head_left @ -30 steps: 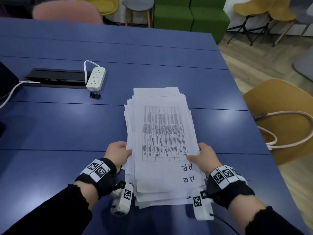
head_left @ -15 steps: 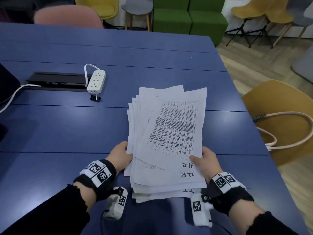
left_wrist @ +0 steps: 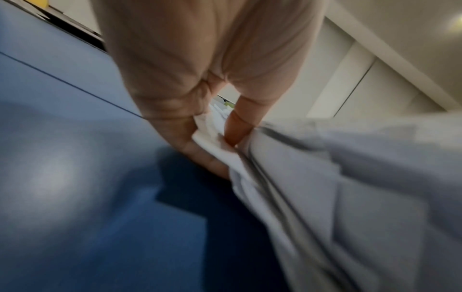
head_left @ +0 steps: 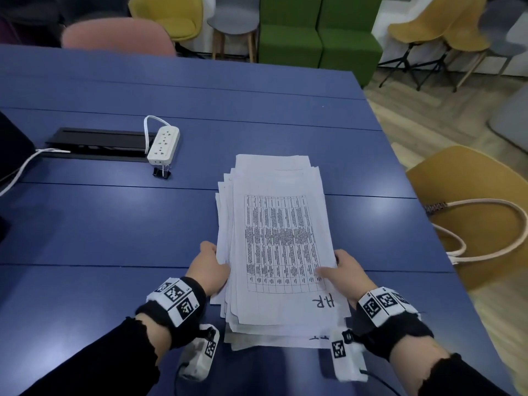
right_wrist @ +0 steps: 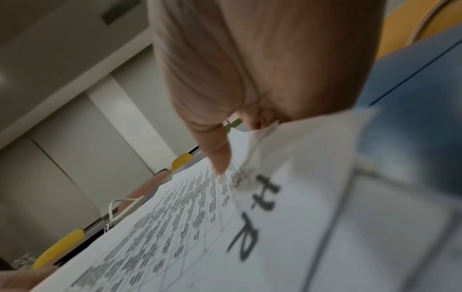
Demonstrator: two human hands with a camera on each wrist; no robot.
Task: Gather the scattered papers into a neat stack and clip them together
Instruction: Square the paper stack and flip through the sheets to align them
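Note:
A loose stack of white papers lies on the blue table; its top sheet bears a printed grid and handwritten letters. My left hand grips the stack's left edge, thumb and fingers pinching the sheets. My right hand holds the right edge, its thumb lying on the top sheet and the other fingers hidden underneath. The sheets are staggered, with edges fanning out at the left and near sides. A black binder clip stands on the table by the power strip, far from both hands.
A white power strip with its cable lies beside a black cable tray at the left. A yellow chair with a bag's rope handles stands at the table's right edge. More chairs and green sofas stand beyond the far edge.
The top sheet, skewed to the right half a second ago, now lies straight on the stack again. Both hands keep their hold on the side edges.

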